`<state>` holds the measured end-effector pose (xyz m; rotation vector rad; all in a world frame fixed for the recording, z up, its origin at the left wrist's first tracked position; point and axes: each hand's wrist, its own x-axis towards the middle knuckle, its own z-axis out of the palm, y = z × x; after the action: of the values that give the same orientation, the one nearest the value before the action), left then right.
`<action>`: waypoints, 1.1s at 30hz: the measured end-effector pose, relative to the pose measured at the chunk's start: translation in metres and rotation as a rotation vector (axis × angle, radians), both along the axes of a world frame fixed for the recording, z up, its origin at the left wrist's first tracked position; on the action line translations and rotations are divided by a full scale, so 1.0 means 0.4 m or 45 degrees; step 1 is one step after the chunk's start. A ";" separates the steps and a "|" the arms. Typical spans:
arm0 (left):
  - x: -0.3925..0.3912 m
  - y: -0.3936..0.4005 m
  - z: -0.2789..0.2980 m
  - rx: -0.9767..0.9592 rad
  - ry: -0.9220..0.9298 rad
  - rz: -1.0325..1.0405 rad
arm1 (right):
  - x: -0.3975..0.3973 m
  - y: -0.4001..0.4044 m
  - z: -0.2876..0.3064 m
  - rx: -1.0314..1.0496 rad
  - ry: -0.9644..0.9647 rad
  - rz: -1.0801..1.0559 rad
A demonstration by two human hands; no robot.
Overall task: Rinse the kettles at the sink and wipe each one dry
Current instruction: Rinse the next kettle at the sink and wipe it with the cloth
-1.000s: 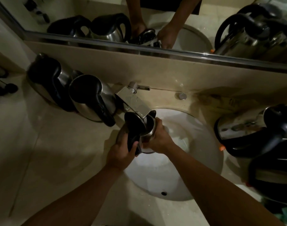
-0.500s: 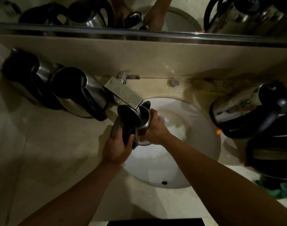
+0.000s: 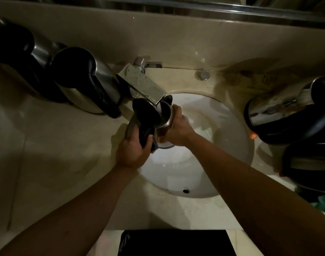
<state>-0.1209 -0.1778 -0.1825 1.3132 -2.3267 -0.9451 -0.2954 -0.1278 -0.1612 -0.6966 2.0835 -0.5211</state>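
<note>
Here, kettle under tap, above sink; left hand clamped on black handle, right hand seemingly wrapping steel body.

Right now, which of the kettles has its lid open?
The kettle held over the sink under the faucet: left hand grips its handle, right hand its body. The counter kettles are untouched, lids down.

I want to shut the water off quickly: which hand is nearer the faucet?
Right. The right hand grips the kettle body just below the faucet spout. The left hand holds the kettle's black handle, lower and farther away.
</note>
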 end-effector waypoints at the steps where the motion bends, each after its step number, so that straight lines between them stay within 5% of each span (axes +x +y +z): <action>1: 0.000 0.000 -0.002 -0.009 0.003 -0.005 | 0.000 0.000 0.000 -0.002 0.000 -0.002; 33: -0.001 -0.004 0.012 0.135 -0.117 -0.032 | -0.007 0.029 -0.006 -0.119 -0.130 -0.063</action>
<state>-0.1213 -0.1796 -0.1777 1.3990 -2.3964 -1.0507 -0.2983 -0.1162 -0.1636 -0.6595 1.9952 -0.6722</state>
